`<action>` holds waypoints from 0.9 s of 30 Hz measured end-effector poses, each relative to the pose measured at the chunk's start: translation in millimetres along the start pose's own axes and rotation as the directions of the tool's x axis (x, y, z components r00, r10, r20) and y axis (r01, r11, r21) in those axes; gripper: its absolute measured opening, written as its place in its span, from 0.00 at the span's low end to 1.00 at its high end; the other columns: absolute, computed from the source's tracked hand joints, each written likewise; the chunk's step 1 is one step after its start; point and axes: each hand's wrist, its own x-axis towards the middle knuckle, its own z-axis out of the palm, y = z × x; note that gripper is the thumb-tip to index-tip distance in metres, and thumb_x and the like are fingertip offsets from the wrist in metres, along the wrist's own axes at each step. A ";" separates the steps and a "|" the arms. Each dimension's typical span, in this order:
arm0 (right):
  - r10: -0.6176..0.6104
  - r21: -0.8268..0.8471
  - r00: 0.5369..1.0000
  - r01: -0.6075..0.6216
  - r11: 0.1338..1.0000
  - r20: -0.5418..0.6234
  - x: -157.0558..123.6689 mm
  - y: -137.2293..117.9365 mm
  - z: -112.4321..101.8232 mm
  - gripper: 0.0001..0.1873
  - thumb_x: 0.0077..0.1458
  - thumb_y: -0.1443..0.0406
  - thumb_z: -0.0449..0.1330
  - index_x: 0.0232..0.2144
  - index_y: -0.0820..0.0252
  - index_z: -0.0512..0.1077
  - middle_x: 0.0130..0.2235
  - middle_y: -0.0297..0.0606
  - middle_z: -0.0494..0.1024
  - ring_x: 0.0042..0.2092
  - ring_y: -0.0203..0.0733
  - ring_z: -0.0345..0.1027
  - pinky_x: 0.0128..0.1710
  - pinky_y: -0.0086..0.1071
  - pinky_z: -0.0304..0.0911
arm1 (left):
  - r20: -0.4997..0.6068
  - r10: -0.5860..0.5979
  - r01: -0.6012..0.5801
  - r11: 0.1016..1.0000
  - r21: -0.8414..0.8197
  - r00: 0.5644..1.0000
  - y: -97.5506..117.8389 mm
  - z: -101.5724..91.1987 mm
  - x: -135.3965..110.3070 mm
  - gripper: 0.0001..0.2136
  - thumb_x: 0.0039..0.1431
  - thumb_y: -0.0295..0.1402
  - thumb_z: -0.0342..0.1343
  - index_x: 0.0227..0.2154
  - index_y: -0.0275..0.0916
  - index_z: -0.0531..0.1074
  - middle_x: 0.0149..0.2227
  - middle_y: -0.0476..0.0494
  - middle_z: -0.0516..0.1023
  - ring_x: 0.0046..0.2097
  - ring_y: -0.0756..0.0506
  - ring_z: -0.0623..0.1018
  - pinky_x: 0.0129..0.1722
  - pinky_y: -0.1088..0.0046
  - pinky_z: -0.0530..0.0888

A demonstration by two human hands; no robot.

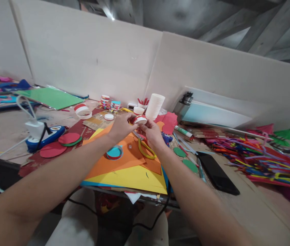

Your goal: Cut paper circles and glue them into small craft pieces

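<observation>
Out over the table, a short white cup piece with a red band (140, 120) is pinched between both my hands. My left hand (122, 127) grips its left side, fingers closed. The fingers of my right hand (153, 132) close on its right and lower side. Just below, partly hidden by my right hand, lie scissors with yellow handles (147, 151). Under them are orange paper sheets (132, 153) on top of yellow paper (124, 177). A blue-lined ring with a red band (114, 152) rests on the orange paper.
White stacked paper cups (155, 106) stand behind my hands. Red paper circles (53, 149) and a blue power strip (45, 138) lie left. To the right are green circles (190, 166), a black phone (218, 173) and colourful pipe cleaners (265, 157). White panels (91, 58) wall the back.
</observation>
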 end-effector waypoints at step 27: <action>-0.088 -0.126 0.996 0.086 0.988 -0.010 -1.5 -7.2 -3.3 0.12 0.45 0.59 0.65 0.32 0.59 0.73 0.26 0.31 0.74 0.27 0.33 0.67 0.32 0.31 0.67 | 0.182 0.196 -0.164 0.971 -0.173 0.964 -14.0 -5.7 6.5 0.16 0.62 0.40 0.53 0.46 0.36 0.78 0.39 0.41 0.81 0.42 0.45 0.77 0.42 0.70 0.72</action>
